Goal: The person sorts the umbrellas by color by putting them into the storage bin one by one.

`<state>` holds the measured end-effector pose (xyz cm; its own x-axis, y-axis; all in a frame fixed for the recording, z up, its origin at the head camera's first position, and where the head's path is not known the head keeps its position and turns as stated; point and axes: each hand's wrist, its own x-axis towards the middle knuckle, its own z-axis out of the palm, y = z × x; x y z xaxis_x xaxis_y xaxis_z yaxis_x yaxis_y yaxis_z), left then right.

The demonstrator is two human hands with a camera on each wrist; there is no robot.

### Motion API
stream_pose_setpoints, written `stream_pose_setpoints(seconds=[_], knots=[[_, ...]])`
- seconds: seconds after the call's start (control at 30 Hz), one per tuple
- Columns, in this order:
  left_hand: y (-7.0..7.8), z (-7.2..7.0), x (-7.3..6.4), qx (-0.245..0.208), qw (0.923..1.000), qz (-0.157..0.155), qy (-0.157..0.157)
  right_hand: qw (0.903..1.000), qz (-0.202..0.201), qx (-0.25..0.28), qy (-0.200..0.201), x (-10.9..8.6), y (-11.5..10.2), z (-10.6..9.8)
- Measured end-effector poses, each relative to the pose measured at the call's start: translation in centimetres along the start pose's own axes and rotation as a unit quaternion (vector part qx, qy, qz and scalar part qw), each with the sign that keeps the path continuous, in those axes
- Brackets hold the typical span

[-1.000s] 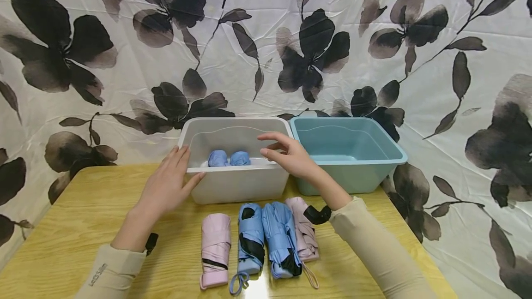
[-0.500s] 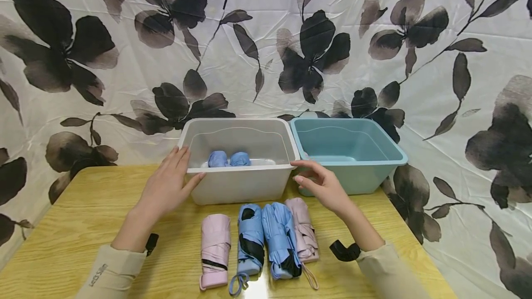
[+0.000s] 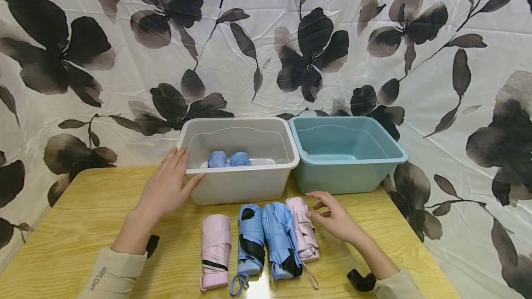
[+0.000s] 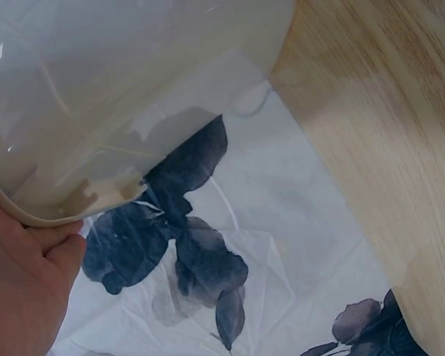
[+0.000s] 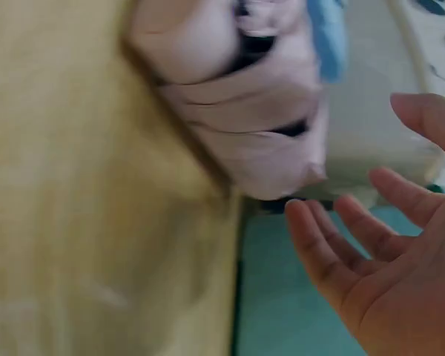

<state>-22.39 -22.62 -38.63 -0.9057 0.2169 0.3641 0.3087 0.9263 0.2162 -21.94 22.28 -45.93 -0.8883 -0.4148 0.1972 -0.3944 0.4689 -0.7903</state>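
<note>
Four fingers of my left hand lie straight along the left side of the white bin, with the thumb at its front rim. Inside that bin, two blue folded umbrellas show their rounded ends. My right hand hovers with parted fingers beside the right-hand pink folded umbrella, holding nothing. In the right wrist view, spread fingertips stand close to that umbrella's end. Left of it lie two blue folded umbrellas, one beside the other, then another pink umbrella.
A teal bin stands against the white one on the right, a sliver of pink visible inside near its left wall. Both sit toward the back of the wooden table. A floral cloth hangs behind.
My right hand has come out from over the white bin, moving right and down to the right-hand pink umbrella. My left hand has stayed at the bin, and the umbrellas lie as before.
</note>
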Motion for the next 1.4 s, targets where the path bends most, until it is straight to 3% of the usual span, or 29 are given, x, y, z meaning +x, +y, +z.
stream_pose_setpoints(seconds=[0.27,0.43,0.63,0.93,1.17,1.4], knots=[[0.1,-0.2,0.1,-0.006,1.0,-0.003,0.0,0.9961,0.01,-0.052,-0.071,0.1,1.0,1.5],[0.3,-0.3,0.1,-0.008,1.0,-0.004,0.001,0.9917,0.025,-0.095,-0.082,0.5,0.9,1.8],[0.3,-0.2,0.0,-0.01,0.9999,-0.006,0.004,0.9919,0.039,-0.082,-0.09,1.2,0.9,1.9],[0.3,-0.2,0.1,-0.012,0.9999,-0.004,0.003,0.9959,0.072,-0.031,-0.044,1.3,1.4,2.4],[0.2,-0.1,-0.1,-0.012,0.9999,-0.007,-0.002,0.9968,0.074,0.023,-0.021,0.7,1.1,2.3],[0.0,-0.1,-0.2,-0.012,0.9999,-0.011,-0.001,0.9962,0.068,0.048,0.027,0.1,0.4,2.3]])
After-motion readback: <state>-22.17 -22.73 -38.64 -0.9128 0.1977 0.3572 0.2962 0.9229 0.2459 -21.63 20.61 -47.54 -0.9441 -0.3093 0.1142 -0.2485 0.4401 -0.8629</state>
